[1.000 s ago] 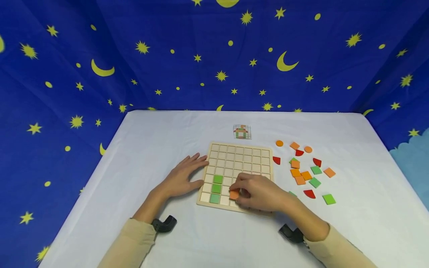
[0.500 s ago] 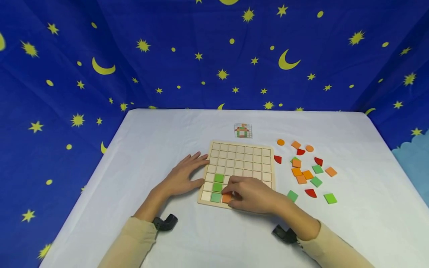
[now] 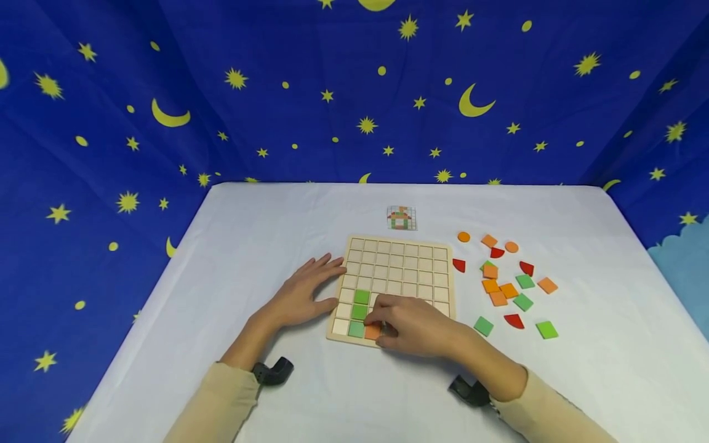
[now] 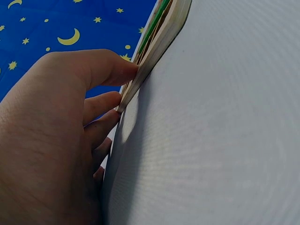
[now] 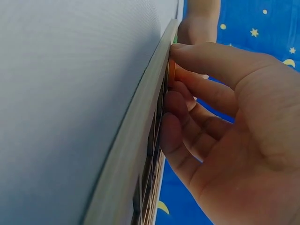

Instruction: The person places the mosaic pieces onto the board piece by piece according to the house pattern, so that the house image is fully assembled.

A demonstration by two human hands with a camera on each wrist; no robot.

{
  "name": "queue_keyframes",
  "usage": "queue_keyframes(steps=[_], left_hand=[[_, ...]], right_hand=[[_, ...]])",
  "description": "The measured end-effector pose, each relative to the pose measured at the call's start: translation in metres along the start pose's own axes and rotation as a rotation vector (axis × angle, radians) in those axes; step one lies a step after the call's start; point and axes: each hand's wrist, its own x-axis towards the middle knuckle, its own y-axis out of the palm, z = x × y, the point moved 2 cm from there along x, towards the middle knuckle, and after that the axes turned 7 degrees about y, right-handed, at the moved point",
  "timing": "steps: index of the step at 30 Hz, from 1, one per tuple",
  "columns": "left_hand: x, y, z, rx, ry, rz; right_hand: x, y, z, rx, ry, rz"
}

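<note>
A wooden grid board (image 3: pixel 412 271) lies on the white table. My left hand (image 3: pixel 301 295) rests at its left side, fingers spread, with thumb and fingertips touching the edge; the left wrist view shows the thumb (image 4: pixel 124 70) against the rim. My right hand (image 3: pixel 418 325) pinches an orange square tile (image 3: pixel 373 331) between thumb and index finger, in a front-row cell. Directly left of that tile sits a teal-green square (image 3: pixel 356 329), with two bright green squares (image 3: pixel 360 312) in the cells above it. In the right wrist view the orange tile (image 5: pixel 171 70) shows under the fingertips.
Right of the board lie loose pieces: several orange squares (image 3: pixel 498 298), green squares (image 3: pixel 484 326), red quarter-circles (image 3: pixel 514 321) and two orange discs (image 3: pixel 464 237). Behind the board is a small picture card (image 3: pixel 401 218). A blue star-patterned cloth (image 3: pixel 354 92) hangs beyond the table.
My right hand has moved left along the front row with the orange tile, bringing it beside the teal-green square. A green tile by the right wrist has come into view. My left hand stays put.
</note>
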Motion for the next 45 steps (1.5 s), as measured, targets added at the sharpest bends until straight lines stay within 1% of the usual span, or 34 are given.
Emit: queue_keyframes(steps=[4,11,17,25,32,36,39,45], left_hand=[[0.001,-0.001,0.0,-0.006,0.006,-0.003],[0.0,-0.002,0.0,-0.004,-0.006,-0.007],[0.0,-0.002,-0.001,-0.003,0.028,-0.018],[0.0,-0.001,-0.001,-0.002,0.03,-0.022],[0.0,0.0,0.0,-0.009,0.018,-0.015],[0.0,-0.001,0.001,-0.008,0.01,-0.008],[0.0,-0.001,0.001,-0.015,0.014,-0.011],[0.0,0.0,0.002,-0.01,0.008,-0.004]], right_hand=[[0.0,0.0,0.0,0.002,0.007,0.0],[0.0,-0.002,-0.001,0.002,-0.006,0.009],[-0.007,-0.009,-0.007,0.005,-0.018,0.019],[-0.018,-0.024,-0.025,0.019,0.08,-0.016],[-0.03,-0.034,-0.044,0.045,0.11,-0.081],[-0.037,-0.039,-0.054,0.048,0.142,-0.097],[-0.042,-0.042,-0.062,0.052,0.182,-0.101],[-0.051,-0.051,-0.077,0.044,0.208,-0.144]])
